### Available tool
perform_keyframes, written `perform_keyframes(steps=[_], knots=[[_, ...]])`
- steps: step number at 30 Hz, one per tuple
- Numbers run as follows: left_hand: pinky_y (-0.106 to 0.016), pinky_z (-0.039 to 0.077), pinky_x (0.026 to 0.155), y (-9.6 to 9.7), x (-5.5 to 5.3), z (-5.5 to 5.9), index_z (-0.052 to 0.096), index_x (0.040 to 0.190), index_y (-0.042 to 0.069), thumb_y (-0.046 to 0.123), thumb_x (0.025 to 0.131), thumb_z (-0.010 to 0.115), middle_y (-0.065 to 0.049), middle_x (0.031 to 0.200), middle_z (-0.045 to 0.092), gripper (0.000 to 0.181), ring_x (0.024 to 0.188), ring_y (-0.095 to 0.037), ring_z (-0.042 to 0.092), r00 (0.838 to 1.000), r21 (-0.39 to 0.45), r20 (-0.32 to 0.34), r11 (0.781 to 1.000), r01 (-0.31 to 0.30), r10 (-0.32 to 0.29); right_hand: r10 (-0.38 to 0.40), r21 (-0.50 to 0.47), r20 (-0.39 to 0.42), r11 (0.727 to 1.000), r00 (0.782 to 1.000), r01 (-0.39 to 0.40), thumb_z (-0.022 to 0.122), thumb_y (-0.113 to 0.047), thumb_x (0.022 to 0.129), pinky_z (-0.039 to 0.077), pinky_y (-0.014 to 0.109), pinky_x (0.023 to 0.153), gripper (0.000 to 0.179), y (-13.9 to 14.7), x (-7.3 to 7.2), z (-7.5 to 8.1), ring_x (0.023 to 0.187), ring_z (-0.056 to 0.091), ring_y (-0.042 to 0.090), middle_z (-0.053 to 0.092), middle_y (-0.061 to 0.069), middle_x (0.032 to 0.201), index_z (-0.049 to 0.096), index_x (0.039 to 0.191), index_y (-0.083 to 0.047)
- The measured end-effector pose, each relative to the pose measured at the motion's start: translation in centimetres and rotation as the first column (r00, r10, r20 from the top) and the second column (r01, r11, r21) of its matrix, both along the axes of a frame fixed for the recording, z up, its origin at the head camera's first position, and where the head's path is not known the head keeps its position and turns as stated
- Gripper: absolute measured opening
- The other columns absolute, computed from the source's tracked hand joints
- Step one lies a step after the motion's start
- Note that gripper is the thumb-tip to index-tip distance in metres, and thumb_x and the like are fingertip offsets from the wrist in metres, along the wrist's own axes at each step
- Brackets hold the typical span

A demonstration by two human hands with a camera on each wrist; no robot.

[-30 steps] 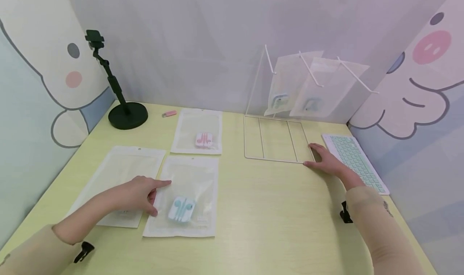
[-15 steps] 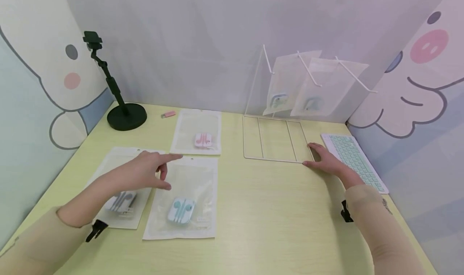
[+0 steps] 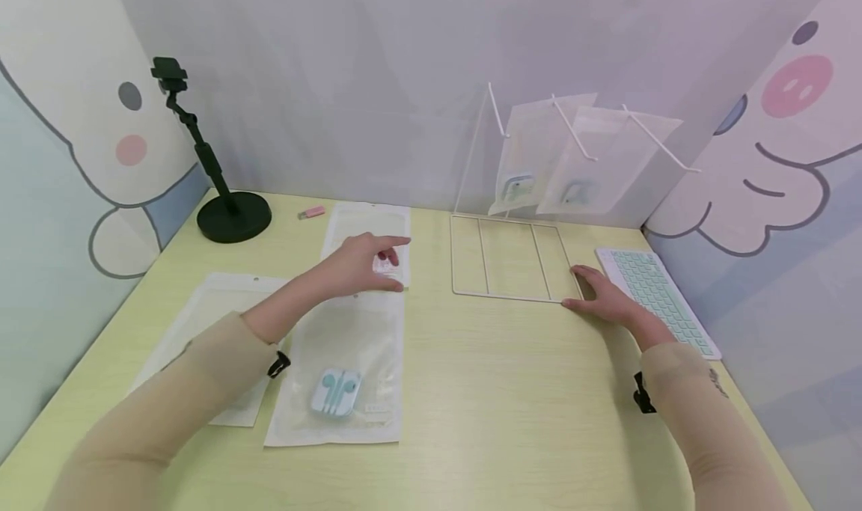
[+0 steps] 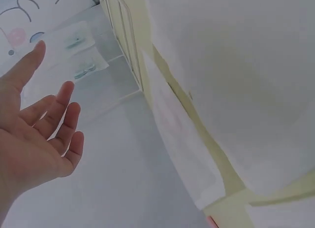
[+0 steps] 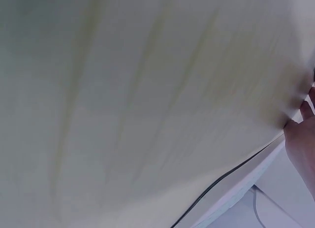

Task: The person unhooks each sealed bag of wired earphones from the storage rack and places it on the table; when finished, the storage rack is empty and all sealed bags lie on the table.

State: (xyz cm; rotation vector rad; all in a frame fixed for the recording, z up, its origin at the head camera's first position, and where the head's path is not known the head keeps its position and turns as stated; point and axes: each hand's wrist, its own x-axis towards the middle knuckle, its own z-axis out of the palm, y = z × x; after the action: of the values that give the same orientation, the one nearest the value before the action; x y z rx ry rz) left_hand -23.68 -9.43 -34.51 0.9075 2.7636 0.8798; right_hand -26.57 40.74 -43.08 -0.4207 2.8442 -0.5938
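Observation:
My left hand [image 3: 360,264] hovers over the far clear-and-white zip bag [image 3: 367,221] holding pink-and-white earphones [image 3: 385,265], partly covering it. Its thumb and index finger are spread and the other fingers loosely bent; the left wrist view shows nothing in it. A bag with blue-and-white earphones [image 3: 337,393] lies nearer, and another bag [image 3: 222,294] sits left, partly under my sleeve. At the right, my right hand [image 3: 606,299] holds the front right corner of a white wire rack [image 3: 508,296], thumb on the front bar and fingers on the side bar.
Two bagged earphone sets [image 3: 539,152] hang from the rack's long prongs, which stick out forward. A keyboard [image 3: 656,301] lies right of the rack. A black phone stand [image 3: 234,218] and a small pink USB stick [image 3: 311,212] stand at the back left. Walls enclose the table's back and sides.
My left hand has moved away and to the right, from over the near bags to over the far pink-earphone bag. My right hand has stayed at the rack's corner.

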Motion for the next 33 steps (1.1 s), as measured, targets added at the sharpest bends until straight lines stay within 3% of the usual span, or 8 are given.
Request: perform_keyframes(steps=[5,10,14,17,21,25,29,33], knots=[[-0.05,0.035,0.1,3.0,-3.2,-1.2,0.047,0.14,0.012,0.035,0.076,0.078,-0.002,0.115,0.065,0.075,0.115,-0.028,0.051,1.0,0.013,-0.016,1.0,0.026,-0.025,0.002,-0.002,-0.012,1.0,1.0,-0.002,0.067,-0.042,0.085,0.016,0.061,0.109,0.087,0.0,0.0,-0.1,0.137,0.016,0.048,0.021,0.03,0.149,0.024,0.145,0.005],[-0.055,0.026,0.105,5.4,-6.1,-3.1,0.045,0.141,0.013,0.037,0.077,0.077,-0.006,0.131,0.056,0.075,0.126,-0.029,0.042,0.999,0.0,0.011,0.999,0.046,-0.046,0.003,-0.009,-0.012,1.0,1.0,-0.004,0.068,-0.04,0.085,0.016,0.062,0.109,0.087,0.0,0.0,0.0,0.137,0.016,0.049,0.021,0.031,0.149,0.024,0.145,0.006],[-0.055,0.027,0.105,6.8,-7.8,-4.3,0.044,0.141,0.014,0.039,0.076,0.078,-0.009,0.141,0.047,0.077,0.131,-0.029,0.038,0.998,-0.095,-0.001,0.993,0.068,-0.069,-0.003,-0.003,0.007,1.0,1.0,0.003,0.067,-0.042,0.085,0.015,0.061,0.11,0.089,0.1,-0.1,-0.1,0.138,0.015,0.047,0.019,0.029,0.15,0.023,0.146,0.004],[-0.055,0.03,0.105,7.6,-8.8,-5.0,0.043,0.142,0.015,0.042,0.075,0.077,-0.009,0.144,0.043,0.08,0.134,-0.03,0.035,0.993,-0.202,-0.025,0.973,0.11,-0.117,-0.009,-0.004,0.022,1.0,1.0,0.009,0.067,-0.043,0.085,0.014,0.06,0.111,0.09,0.1,-0.1,-0.1,0.139,0.013,0.047,0.018,0.028,0.151,0.021,0.147,0.003],[-0.053,0.027,0.108,8.3,-9.9,-6.1,0.04,0.144,0.017,0.047,0.074,0.077,-0.008,0.147,0.039,0.084,0.136,-0.03,0.032,0.985,-0.321,-0.026,0.934,0.155,-0.173,-0.007,-0.011,0.021,1.0,1.0,0.007,0.068,-0.042,0.085,0.014,0.06,0.11,0.09,0.0,0.0,-0.2,0.138,0.014,0.047,0.019,0.029,0.151,0.022,0.146,0.004],[-0.052,0.025,0.11,8.6,-10.5,-6.9,0.037,0.145,0.018,0.051,0.073,0.076,-0.008,0.149,0.035,0.088,0.139,-0.03,0.028,0.98,-0.386,-0.001,0.904,0.185,-0.201,-0.009,-0.01,0.012,1.0,1.0,0.009,0.069,-0.042,0.084,0.014,0.06,0.111,0.09,-0.1,0.0,-0.2,0.138,0.015,0.047,0.02,0.03,0.15,0.023,0.146,0.005],[-0.052,0.021,0.112,8.9,-10.9,-7.2,0.033,0.147,0.018,0.054,0.075,0.073,-0.009,0.153,0.029,0.09,0.141,-0.029,0.023,0.977,-0.381,0.049,0.901,0.209,-0.205,-0.015,-0.001,0.006,1.0,1.0,0.015,0.068,-0.043,0.084,0.014,0.06,0.111,0.089,-0.1,0.1,-0.1,0.138,0.015,0.047,0.02,0.03,0.15,0.023,0.146,0.004],[-0.052,0.017,0.114,9.2,-11.3,-7.3,0.028,0.149,0.013,0.057,0.075,0.071,-0.01,0.156,0.022,0.096,0.143,-0.029,0.018,0.977,-0.344,0.093,0.915,0.21,-0.189,-0.013,0.006,0.003,1.0,1.0,0.013,0.067,-0.044,0.084,0.014,0.06,0.111,0.09,0.0,0.0,-0.1,0.138,0.015,0.047,0.02,0.03,0.15,0.023,0.146,0.004]])
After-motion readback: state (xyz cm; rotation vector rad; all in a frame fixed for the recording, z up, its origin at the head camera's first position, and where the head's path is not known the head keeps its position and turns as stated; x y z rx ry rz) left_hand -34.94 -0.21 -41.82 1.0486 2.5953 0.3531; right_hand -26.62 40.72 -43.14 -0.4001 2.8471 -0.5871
